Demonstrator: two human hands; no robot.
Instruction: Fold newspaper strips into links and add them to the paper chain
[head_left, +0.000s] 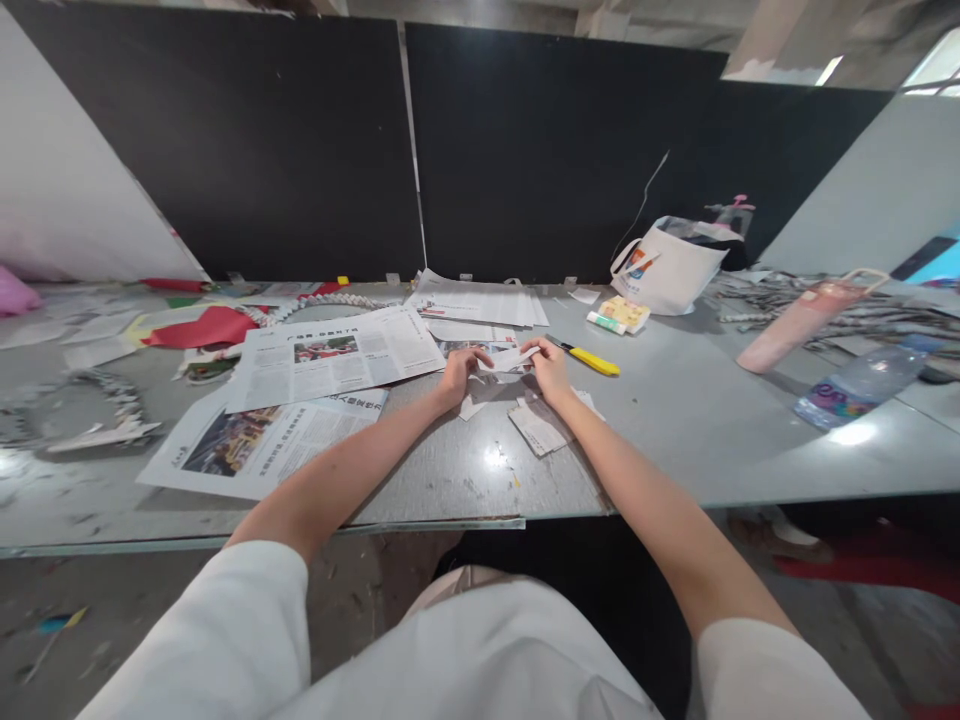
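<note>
Between my two hands is a small folded strip of paper point(508, 360), held just above the table. My left hand point(463, 376) pinches its left end, with fingers bent around it. At the other end, my right hand point(550, 370) grips the paper between thumb and fingers. Cut newspaper pieces point(541, 425) lie under my right wrist, partly hidden by it. A yellow utility knife point(592, 360) rests just right of my right hand. Newspaper sheets point(337, 355) overlap on the table to the left of my left hand.
Woven paper rings point(124, 400) and red paper point(199, 330) lie at left. Toward the right are a white tote bag point(667, 268), a pink tumbler point(799, 322), a plastic bottle point(862, 385) and a pile of paper strips point(862, 310). Black panels point(562, 150) stand behind the table.
</note>
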